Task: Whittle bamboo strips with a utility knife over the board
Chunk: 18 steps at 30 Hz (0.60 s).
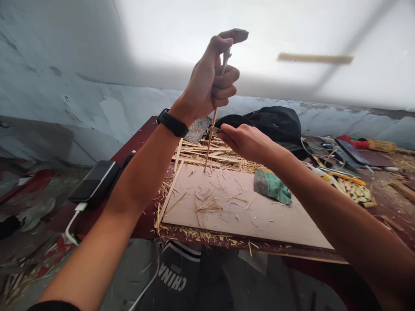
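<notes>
Gripping a stick [210, 137] tightly: our left hand [205, 84] | right hand [250, 141], curled shut, contents unclear | shavings [208, 205] scattered, remaining work we can't tell

Bluish-white, patchy wall [106, 97] behind a dark red table [142, 149], pale glare [259, 26] above.

TEXT: "CHINA" lettering [173, 277], all caps, pale, one word | ON: dark garment [207, 283], cloth carrying the print | WHERE: showing below the near edge of the pale board [275, 220], toward the board's left end | LAY: word running at a slant | LEGIBILITY: "CHINA" reading clearly, other possible markings coming out too small or blurred
</notes>
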Each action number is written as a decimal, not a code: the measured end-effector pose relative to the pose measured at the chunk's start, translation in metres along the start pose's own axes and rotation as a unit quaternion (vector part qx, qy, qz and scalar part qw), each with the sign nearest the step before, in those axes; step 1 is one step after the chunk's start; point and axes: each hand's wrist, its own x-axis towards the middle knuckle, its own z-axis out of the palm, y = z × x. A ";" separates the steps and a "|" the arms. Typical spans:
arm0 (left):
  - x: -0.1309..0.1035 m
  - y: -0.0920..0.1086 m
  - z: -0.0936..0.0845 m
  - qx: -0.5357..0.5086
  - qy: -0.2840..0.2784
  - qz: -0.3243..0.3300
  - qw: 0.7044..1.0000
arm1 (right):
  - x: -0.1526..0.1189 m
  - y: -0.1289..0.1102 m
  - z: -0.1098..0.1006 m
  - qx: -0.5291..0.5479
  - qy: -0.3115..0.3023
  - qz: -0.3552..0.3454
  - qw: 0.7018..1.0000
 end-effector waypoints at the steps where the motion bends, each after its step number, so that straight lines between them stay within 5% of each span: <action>1: -0.001 0.001 -0.001 -0.001 0.009 -0.002 1.000 | 0.000 0.000 0.000 0.000 -0.007 -0.001 1.000; 7: 0.000 0.003 -0.004 -0.023 0.066 -0.020 0.997 | 0.001 -0.003 0.009 0.004 -0.055 -0.009 0.998; 13: 0.003 0.003 -0.016 -0.026 0.021 -0.001 0.999 | -0.027 -0.009 0.071 -0.011 -0.175 -0.038 0.984; 15: 0.000 0.004 -0.019 -0.031 0.027 0.012 0.999 | -0.037 -0.005 0.084 -0.012 -0.162 -0.035 0.986; 18: -0.006 0.006 -0.017 -0.035 -0.003 0.026 0.999 | -0.039 0.003 0.075 -0.046 -0.099 -0.034 0.993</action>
